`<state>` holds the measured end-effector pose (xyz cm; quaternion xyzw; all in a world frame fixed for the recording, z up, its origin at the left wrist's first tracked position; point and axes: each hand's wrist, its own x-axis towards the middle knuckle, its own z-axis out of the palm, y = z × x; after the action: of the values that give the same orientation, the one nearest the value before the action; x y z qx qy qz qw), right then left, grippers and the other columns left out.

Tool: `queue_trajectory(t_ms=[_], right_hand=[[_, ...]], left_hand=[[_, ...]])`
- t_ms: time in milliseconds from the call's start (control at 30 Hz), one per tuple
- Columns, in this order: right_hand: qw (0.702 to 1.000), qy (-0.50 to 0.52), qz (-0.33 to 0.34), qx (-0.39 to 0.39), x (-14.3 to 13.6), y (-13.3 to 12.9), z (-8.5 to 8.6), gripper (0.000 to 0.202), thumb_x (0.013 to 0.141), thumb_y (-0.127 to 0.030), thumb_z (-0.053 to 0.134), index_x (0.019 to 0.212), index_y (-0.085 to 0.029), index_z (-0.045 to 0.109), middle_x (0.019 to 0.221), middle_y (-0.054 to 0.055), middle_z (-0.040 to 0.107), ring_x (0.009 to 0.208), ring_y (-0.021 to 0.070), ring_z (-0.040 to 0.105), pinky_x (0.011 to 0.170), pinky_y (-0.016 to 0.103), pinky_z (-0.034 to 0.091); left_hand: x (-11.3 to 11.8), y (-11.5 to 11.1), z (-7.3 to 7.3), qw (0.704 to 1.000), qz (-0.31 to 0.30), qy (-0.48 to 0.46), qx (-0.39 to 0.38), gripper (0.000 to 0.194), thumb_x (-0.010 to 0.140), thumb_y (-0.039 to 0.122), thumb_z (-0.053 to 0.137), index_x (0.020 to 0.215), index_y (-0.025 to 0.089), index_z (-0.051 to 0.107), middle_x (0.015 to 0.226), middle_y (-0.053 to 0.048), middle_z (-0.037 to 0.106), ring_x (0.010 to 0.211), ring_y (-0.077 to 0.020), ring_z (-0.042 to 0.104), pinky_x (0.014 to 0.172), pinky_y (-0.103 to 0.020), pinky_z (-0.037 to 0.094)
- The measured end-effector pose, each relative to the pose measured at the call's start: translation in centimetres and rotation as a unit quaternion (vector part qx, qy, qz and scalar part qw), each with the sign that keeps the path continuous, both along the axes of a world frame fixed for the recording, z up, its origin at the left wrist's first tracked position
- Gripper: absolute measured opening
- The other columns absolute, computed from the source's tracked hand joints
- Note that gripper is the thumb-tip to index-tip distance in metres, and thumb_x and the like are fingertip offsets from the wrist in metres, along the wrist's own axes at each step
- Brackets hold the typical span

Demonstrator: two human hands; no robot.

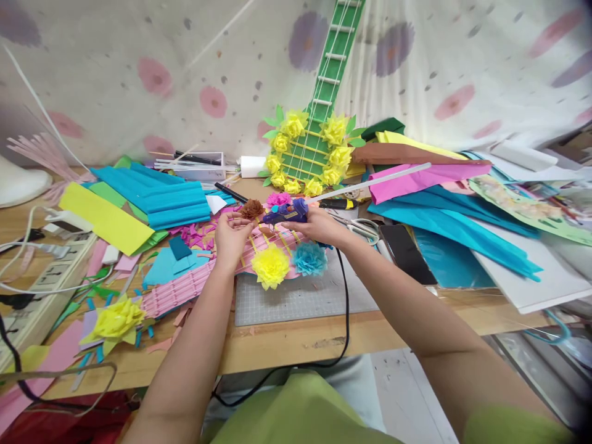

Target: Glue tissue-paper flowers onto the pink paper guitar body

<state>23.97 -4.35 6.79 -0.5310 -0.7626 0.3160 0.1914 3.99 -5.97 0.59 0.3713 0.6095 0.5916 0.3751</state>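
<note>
My left hand (232,237) is closed, its fingertips at the brown paper flower (251,209) above a pink paper guitar. My right hand (324,225) grips a blue glue gun (287,213), with its nozzle pointing left near the flower. A long clear glue stick (370,184) juts out from the gun's back. On the guitar's body sit a yellow paper flower (271,266), a light-blue paper flower (309,258) and a magenta paper flower (279,199). The guitar's pink neck (178,287) stretches left beneath my left forearm.
A grey cutting mat (305,305) lies under the guitar. Behind it stands a green paper guitar (324,92) with yellow flowers. Scissors (365,229) and a phone (409,253) lie right. The gun's black cord (346,308) hangs over the table edge. Crepe paper (171,200) and a power strip (50,296) lie left.
</note>
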Motion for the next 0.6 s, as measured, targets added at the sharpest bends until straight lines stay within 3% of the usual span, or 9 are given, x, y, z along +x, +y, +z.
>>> queue_trajectory(t_ms=[600], right_hand=[[0.999, 0.009, 0.039, 0.011, -0.71, 0.32, 0.55, 0.036, 0.076, -0.047, 0.065, 0.102, -0.023, 0.07, 0.087, 0.003, 0.069, 0.081, 0.0194, 0.061, 0.072, 0.028, 0.043]], left_hand=[[-0.04, -0.19, -0.38, 0.999, -0.022, 0.009, 0.022, 0.041, 0.055, 0.016, 0.073, 0.086, 0.02, 0.047, 0.071, 0.003, 0.061, 0.065, -0.0133, 0.063, 0.063, -0.026, 0.05]])
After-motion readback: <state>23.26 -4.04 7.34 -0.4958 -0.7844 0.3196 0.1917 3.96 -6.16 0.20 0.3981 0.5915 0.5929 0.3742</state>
